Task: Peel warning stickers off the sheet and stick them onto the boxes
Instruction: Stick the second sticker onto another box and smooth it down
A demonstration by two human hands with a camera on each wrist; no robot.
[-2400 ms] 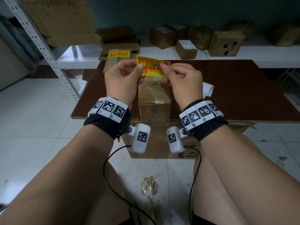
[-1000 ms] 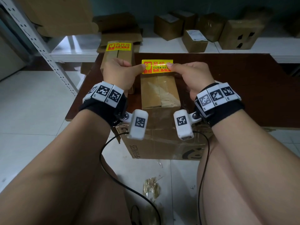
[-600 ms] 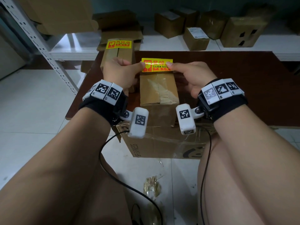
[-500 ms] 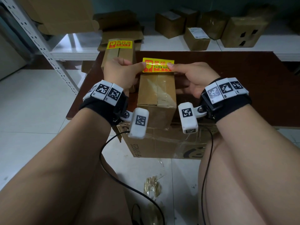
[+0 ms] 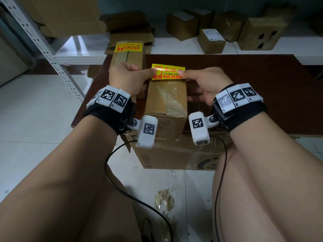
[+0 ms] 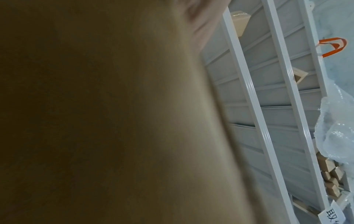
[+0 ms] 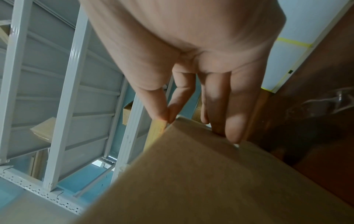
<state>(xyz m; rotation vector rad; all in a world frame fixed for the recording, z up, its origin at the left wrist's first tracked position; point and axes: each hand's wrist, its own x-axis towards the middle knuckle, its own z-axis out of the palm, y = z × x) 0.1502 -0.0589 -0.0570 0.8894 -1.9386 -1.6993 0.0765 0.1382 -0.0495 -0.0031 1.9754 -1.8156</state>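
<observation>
A yellow and red warning sticker (image 5: 167, 71) is stretched flat over the far end of a taped cardboard box (image 5: 166, 100) on the brown table (image 5: 262, 95). My left hand (image 5: 127, 79) pinches its left end and my right hand (image 5: 204, 81) pinches its right end. In the right wrist view my thumb and forefinger pinch the sticker's edge (image 7: 157, 128) at the box's (image 7: 210, 174) top corner, and the other fingertips (image 7: 229, 128) touch the box's side. The left wrist view shows mostly the blurred box side (image 6: 95, 121).
A second box (image 5: 128, 55) bearing a sticker (image 5: 128, 47) stands just left. A large box (image 5: 174, 154) sits on the floor under the table's front edge. Several small boxes (image 5: 211, 40) line the white shelf (image 5: 174, 48) behind. A metal rack post (image 5: 43, 49) rises at the left.
Both hands have carried the sticker forward and down, from held up in the air to the far end of the box top. The right hand's lower fingers now touch the box's side.
</observation>
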